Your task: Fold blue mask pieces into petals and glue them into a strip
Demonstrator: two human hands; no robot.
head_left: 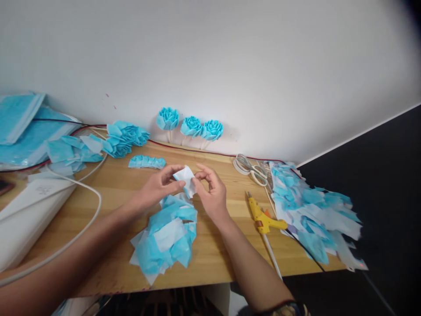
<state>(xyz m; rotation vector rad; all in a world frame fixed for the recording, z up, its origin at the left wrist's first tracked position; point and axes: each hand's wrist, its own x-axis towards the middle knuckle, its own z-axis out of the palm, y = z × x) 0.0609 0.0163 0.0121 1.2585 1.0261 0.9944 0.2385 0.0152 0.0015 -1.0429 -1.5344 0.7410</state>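
Between my two hands, above the wooden table, is a small white and blue piece of fabric [186, 179], partly folded. My left hand [164, 181] pinches its left side between thumb and fingers. The fingertips of my right hand [212, 191] grip its right edge, with the other fingers curled. Just below lies a loose pile of blue and white fabric pieces [167, 239]. Behind my left hand a row of folded blue petals [146, 162] rests on the tabletop.
Three blue flowers [191, 126] on sticks lean at the wall. More blue flowers [123, 137] lie left of them. To the right are scissors [256, 173], a yellow glue gun [265, 218] and a heap of fabric scraps [309, 210]. A white cable [98, 197] loops over the left side.
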